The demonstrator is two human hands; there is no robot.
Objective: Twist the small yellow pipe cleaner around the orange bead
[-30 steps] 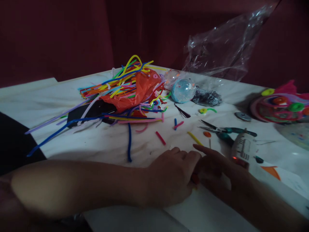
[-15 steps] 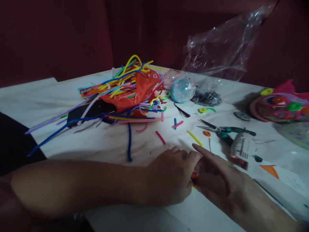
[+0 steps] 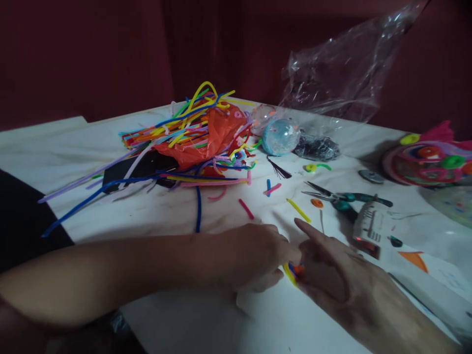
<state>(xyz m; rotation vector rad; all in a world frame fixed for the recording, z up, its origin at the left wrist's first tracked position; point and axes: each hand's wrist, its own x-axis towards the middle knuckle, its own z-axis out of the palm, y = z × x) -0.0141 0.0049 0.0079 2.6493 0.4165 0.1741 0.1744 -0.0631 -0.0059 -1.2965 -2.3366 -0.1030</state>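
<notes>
Fingers (image 3: 285,248) on my left hand (image 3: 250,258) are pinching down on a little coiled pipe-cleaner piece (image 3: 293,271), yellow with bits of blue and orange, and my right hand (image 3: 332,268) is gripping the same piece from the other side, index finger sticking out straight. Both hands are meeting low over the white worktop (image 3: 165,216), near its front edge. Further back I'm seeing the big pipe-cleaner pile (image 3: 191,137), and pliers (image 3: 341,199) lying off to the right of my hands.
</notes>
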